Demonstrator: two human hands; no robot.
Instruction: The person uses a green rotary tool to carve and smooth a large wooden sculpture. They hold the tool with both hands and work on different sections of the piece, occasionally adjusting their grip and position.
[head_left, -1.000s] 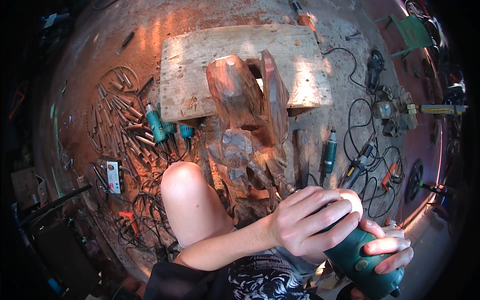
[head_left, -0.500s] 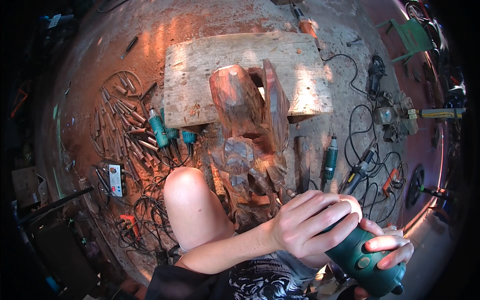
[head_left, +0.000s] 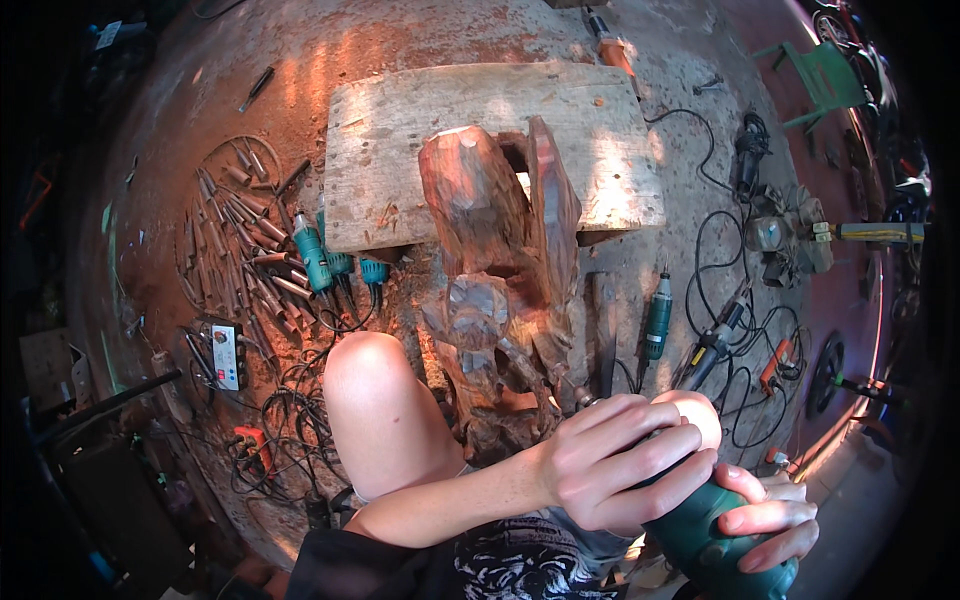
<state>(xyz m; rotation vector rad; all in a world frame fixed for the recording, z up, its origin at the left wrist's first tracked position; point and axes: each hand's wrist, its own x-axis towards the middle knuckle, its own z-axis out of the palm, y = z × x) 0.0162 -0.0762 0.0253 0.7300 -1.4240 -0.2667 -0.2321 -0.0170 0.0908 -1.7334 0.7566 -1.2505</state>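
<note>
Both my hands are closed around a green die grinder (head_left: 708, 548) at the lower right. My left hand (head_left: 620, 462) wraps over its front part, and my right hand (head_left: 775, 518) grips the body farther back. The grinder's metal tip (head_left: 583, 394) points up and left, at the right side of a reddish-brown wood carving (head_left: 478, 200); whether it touches the wood, I cannot tell. Upright chunks and gaps are cut into the carving, which stands in front of me between my legs. My left forearm crosses below the carving's near end.
Behind the carving is a low wooden board (head_left: 375, 130). Several chisels (head_left: 235, 235) lie to the left, with teal power tools (head_left: 312, 255) beside them. A white-faced control box (head_left: 227, 357) and tangled cords (head_left: 300, 430) lie nearer. On the right are another green grinder (head_left: 658, 318) and more cords.
The grinder's rear end has dipped lower and slightly left, with my right hand moving along. My left hand has shifted slightly down. The carving stays in place.
</note>
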